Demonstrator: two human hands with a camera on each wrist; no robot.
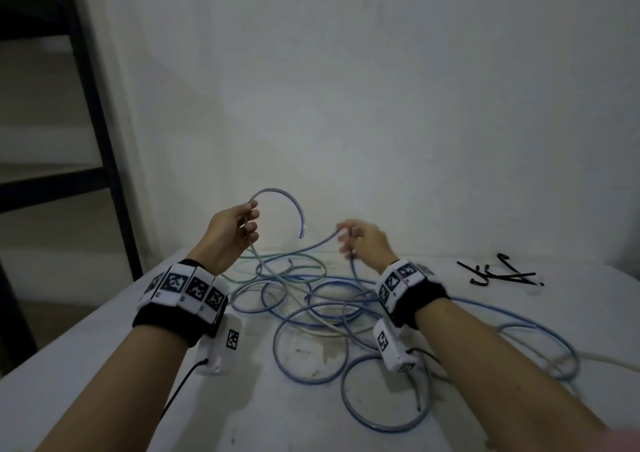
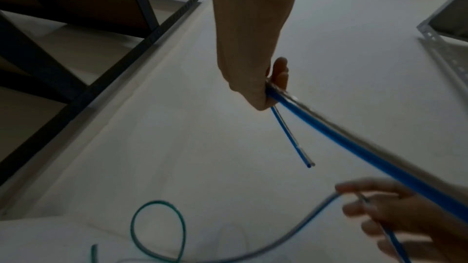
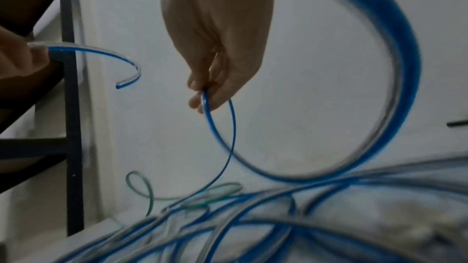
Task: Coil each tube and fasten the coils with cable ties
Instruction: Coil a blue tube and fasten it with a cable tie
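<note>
Blue-striped clear plastic tube (image 1: 277, 193) arcs above the white desk (image 1: 104, 365), its cut end pointing down toward a tangle of blue tubes (image 1: 311, 316) and a green-striped tube (image 1: 277, 256). The left hand (image 1: 230, 231) pinches it near that end; the right hand (image 1: 363, 245), blurred, curls its grip around a farther stretch. Black cable ties (image 1: 498, 273) lie at the desk's far right; a dark metal shelf frame (image 1: 100, 140) stands left.

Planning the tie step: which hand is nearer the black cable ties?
Right. The right hand is raised over the tube tangle, just left of the black cable ties on the table. The left hand is farther left.
</note>
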